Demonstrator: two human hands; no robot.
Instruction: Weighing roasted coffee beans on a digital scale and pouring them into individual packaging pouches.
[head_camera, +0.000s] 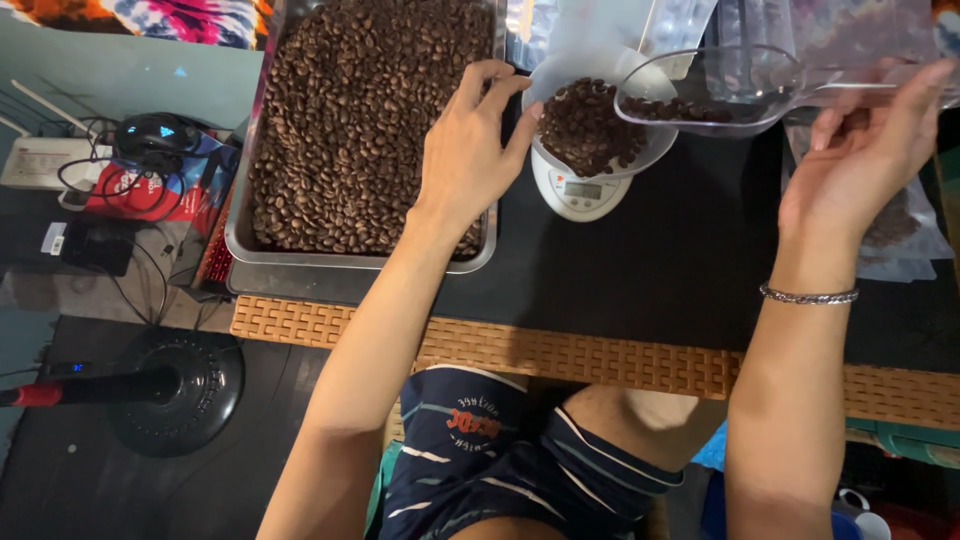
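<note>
Black table (680, 260) with a woven tan wicker edge (560, 352) along its near side. Left of it, a dark floor (60, 480) with a round black fan base (178, 390), and farther back a teal surface (110, 75) holding a white power strip (40, 160) and tangled cables. Bright tie-dye cloth (170, 20) at far left; lighting dim, indoor.

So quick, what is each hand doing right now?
Left hand: open, fingertips on the white bowl of coffee beans.
Right hand: holding the clear plastic scoop.
</note>
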